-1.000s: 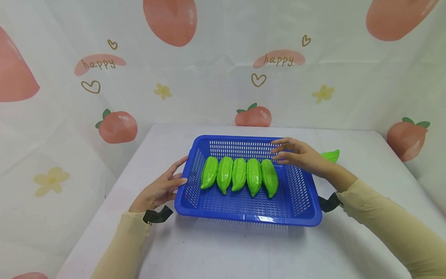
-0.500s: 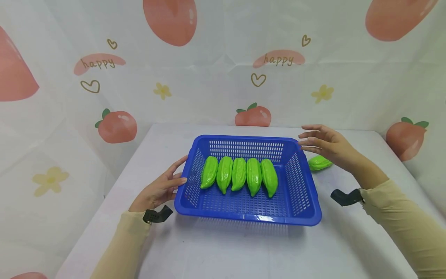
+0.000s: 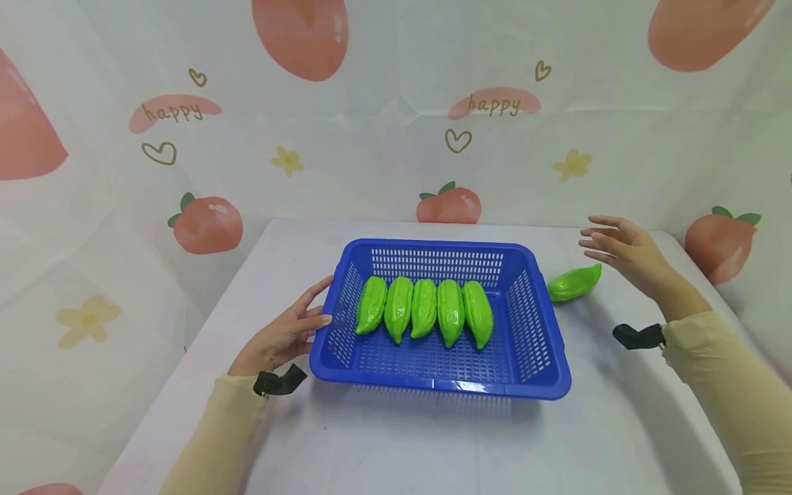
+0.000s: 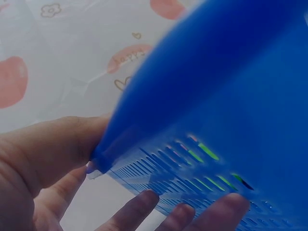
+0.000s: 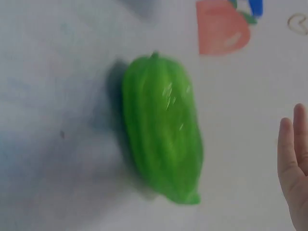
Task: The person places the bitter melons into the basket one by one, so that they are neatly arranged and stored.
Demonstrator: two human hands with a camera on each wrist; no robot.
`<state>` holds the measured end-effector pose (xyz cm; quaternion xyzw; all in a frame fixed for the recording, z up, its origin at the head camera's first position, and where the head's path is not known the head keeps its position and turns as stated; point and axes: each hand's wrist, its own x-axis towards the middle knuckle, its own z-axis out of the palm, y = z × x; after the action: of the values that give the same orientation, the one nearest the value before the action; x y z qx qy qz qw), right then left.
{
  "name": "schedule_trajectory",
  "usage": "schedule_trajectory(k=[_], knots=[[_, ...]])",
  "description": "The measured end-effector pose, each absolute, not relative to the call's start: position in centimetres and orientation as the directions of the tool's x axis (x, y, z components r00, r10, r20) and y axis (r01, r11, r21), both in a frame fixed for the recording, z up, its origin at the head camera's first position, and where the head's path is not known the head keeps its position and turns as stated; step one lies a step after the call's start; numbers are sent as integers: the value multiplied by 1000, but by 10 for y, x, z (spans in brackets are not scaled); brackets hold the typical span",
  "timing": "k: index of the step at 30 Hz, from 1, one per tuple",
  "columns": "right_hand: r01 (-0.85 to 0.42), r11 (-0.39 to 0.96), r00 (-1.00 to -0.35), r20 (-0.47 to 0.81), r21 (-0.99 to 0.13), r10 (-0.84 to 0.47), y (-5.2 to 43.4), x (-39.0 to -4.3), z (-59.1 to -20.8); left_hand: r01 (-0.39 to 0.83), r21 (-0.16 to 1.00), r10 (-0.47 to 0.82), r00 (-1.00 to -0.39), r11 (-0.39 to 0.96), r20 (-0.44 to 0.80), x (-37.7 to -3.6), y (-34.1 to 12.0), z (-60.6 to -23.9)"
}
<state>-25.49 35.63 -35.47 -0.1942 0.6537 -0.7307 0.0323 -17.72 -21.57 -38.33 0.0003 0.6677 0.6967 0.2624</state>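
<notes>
In the head view, a blue plastic basket (image 3: 439, 386) stands mid-table, with several glossy green bitter melons (image 3: 423, 309) side by side in it, tips toward the front. My left hand (image 3: 286, 333) holds the basket's left side. The left wrist view shows the thumb at the rim (image 4: 144, 110) and fingertips (image 4: 231, 209) against the slotted outer wall. One more bitter melon (image 3: 574, 283), ridged and pointed, lies on the table right of the basket. My right hand (image 3: 631, 253) hovers above and to the right of it, fingers loosely extended and holding nothing.
The table (image 3: 396, 447) has a white cover, and a white printed cloth (image 3: 371, 137) hangs behind it. Dark wrist cameras (image 3: 640, 337) sit on both wrists. The basket's right rim (image 3: 547, 316) lies close to the single bitter melon.
My right hand has moved right, from above the basket's back right to beyond the lone bitter melon, which now shows whole. The left hand, basket and melons in it stay put.
</notes>
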Motion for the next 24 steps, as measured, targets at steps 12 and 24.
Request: schedule_trajectory(k=[12,24], knots=[[-136,-121,-961,160,-983,-224,396,-267,-389,-373,928,375,-858,15,-351,-178,-216,-384],[62,145,-975,-91,-987,-201,399,-269,-410,-366,930,379,-859,15,-344,-178,-216,-385]])
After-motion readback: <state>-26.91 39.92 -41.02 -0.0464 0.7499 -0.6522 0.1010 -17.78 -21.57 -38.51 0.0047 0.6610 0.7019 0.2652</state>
